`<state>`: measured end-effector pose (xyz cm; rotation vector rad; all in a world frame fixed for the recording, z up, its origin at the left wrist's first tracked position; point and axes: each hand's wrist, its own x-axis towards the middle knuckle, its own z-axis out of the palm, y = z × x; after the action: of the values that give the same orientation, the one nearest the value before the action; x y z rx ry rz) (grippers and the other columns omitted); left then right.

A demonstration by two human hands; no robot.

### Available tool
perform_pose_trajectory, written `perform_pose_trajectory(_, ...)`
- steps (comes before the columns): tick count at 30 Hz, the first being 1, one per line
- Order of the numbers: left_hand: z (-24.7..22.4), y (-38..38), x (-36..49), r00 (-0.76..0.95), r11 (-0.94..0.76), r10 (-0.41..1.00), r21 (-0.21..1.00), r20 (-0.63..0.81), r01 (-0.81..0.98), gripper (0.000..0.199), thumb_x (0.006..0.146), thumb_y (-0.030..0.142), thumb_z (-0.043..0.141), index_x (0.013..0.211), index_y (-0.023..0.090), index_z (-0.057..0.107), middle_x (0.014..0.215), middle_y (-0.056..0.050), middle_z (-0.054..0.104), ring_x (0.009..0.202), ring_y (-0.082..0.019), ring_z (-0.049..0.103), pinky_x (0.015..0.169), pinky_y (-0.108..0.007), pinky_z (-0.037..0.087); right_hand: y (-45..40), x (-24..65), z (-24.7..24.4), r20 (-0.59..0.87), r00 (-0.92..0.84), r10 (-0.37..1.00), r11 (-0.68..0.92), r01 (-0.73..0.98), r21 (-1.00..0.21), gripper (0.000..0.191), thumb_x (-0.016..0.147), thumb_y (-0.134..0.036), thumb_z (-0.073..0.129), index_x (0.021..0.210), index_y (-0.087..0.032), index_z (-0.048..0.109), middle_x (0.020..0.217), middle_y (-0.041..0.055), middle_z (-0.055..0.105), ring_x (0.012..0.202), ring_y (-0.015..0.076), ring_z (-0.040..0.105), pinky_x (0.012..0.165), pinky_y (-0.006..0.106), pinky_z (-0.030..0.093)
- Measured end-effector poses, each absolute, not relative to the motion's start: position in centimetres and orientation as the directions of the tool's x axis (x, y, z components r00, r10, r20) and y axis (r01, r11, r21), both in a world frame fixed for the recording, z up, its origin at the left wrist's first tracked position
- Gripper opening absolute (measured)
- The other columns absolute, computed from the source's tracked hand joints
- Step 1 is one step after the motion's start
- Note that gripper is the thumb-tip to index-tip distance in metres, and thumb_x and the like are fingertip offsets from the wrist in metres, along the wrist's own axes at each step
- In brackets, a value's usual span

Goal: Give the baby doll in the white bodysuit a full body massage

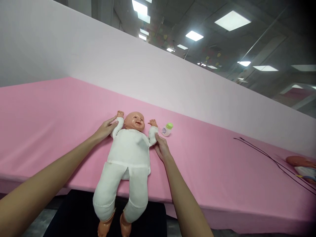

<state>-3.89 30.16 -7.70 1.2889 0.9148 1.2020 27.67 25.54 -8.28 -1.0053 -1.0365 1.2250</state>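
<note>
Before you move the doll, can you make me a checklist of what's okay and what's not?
1. Left hand on one sleeved arm of the doll: ok.
2. Right hand on its other arm: ok.
3. Whole doll over the pink surface: not ok, its feet reach past the edge.
4. Green cap on the little bottle: ok.
5. Bottle standing up, not lying down: cannot tell.
6. Black cables away from the doll: ok.
</note>
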Motion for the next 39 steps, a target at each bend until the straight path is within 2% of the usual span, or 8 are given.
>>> perform_pose_trajectory(6,-8.03,30.63,-4.27,0.266,-0.002,0.960,0.948,0.091,-0.319,0.091,0.085,0.043,0.084,0.163,0.028,0.041,0.127,-0.012,0.077,0.105,-0.027,0.075,0.086,-0.034,0.059,25.40,28.24,-8.26,0.073,0.009,0.997,0.072,-0.301,-0.951,0.040,0.058,-0.043,0.102,0.086,-0.023,0.081,0.084,0.0013,0.076,0.081,0.0200,0.066,0.082,0.035,0.053)
perform_pose_trajectory(10,-8.04,30.70,-4.22,0.236,-0.029,0.964,0.936,0.118,-0.351,0.076,0.081,0.040,0.086,0.151,0.025,0.061,0.138,-0.013,0.072,0.117,-0.030,0.072,0.093,-0.037,0.059,25.31,28.36,-8.25,0.069,0.011,0.998,0.069,-0.307,-0.949,0.037,0.054,-0.028,0.101,0.084,-0.025,0.080,0.088,0.0011,0.077,0.086,0.0222,0.068,0.082,0.036,0.054)
perform_pose_trajectory(13,-7.88,30.51,-4.21,0.247,-0.045,0.959,0.936,0.139,-0.350,0.063,0.079,0.043,0.087,0.136,0.021,0.073,0.138,-0.015,0.072,0.123,-0.033,0.069,0.096,-0.040,0.057,25.22,28.31,-8.16,0.091,-0.023,0.996,0.081,-0.287,-0.955,0.041,0.055,-0.024,0.099,0.091,-0.028,0.081,0.106,0.0019,0.079,0.100,0.0253,0.069,0.084,0.036,0.055)
perform_pose_trajectory(18,-7.57,30.11,-4.24,0.264,-0.036,0.956,0.943,0.129,-0.330,0.061,0.079,0.047,0.087,0.131,0.017,0.076,0.122,-0.015,0.078,0.112,-0.033,0.071,0.087,-0.040,0.058,24.97,28.03,-7.78,0.109,-0.053,0.993,0.091,-0.267,-0.959,0.041,0.057,-0.029,0.099,0.094,-0.028,0.083,0.119,0.0054,0.078,0.119,0.0290,0.065,0.096,0.037,0.054)
perform_pose_trajectory(20,-7.50,30.06,-4.24,0.252,-0.047,0.958,0.946,0.134,-0.322,0.063,0.077,0.048,0.088,0.131,0.017,0.076,0.119,-0.015,0.079,0.108,-0.034,0.072,0.084,-0.041,0.058,24.98,27.95,-7.77,0.110,-0.045,0.993,0.093,-0.283,-0.955,0.041,0.058,-0.028,0.098,0.096,-0.029,0.082,0.117,0.0033,0.078,0.114,0.0275,0.067,0.093,0.036,0.054)
perform_pose_trajectory(25,-7.68,30.32,-4.23,0.232,-0.070,0.962,0.951,0.145,-0.302,0.066,0.072,0.049,0.090,0.128,0.017,0.078,0.112,-0.015,0.080,0.102,-0.036,0.073,0.081,-0.044,0.059,25.20,28.12,-8.15,0.072,0.016,0.997,0.073,-0.332,-0.941,0.036,0.059,-0.031,0.098,0.088,-0.026,0.078,0.085,0.0001,0.075,0.084,0.0219,0.066,0.082,0.036,0.053)
perform_pose_trajectory(33,-8.05,30.71,-4.31,0.256,-0.063,0.955,0.949,0.147,-0.308,0.058,0.076,0.050,0.088,0.124,0.017,0.079,0.114,-0.014,0.080,0.105,-0.032,0.072,0.085,-0.038,0.056,25.41,27.99,-8.09,0.097,0.039,0.995,0.104,-0.378,-0.920,0.041,0.065,-0.046,0.097,0.092,-0.026,0.075,0.085,-0.0001,0.073,0.085,0.0216,0.064,0.084,0.035,0.054)
perform_pose_trajectory(39,-7.99,30.56,-4.33,0.282,-0.067,0.947,0.952,0.155,-0.300,0.053,0.078,0.050,0.087,0.119,0.017,0.081,0.107,-0.013,0.080,0.102,-0.032,0.071,0.087,-0.040,0.054,25.42,27.77,-7.87,0.119,0.064,0.991,0.135,-0.401,-0.906,0.042,0.068,-0.054,0.093,0.093,-0.027,0.074,0.096,0.0021,0.074,0.098,0.0246,0.065,0.092,0.037,0.054)
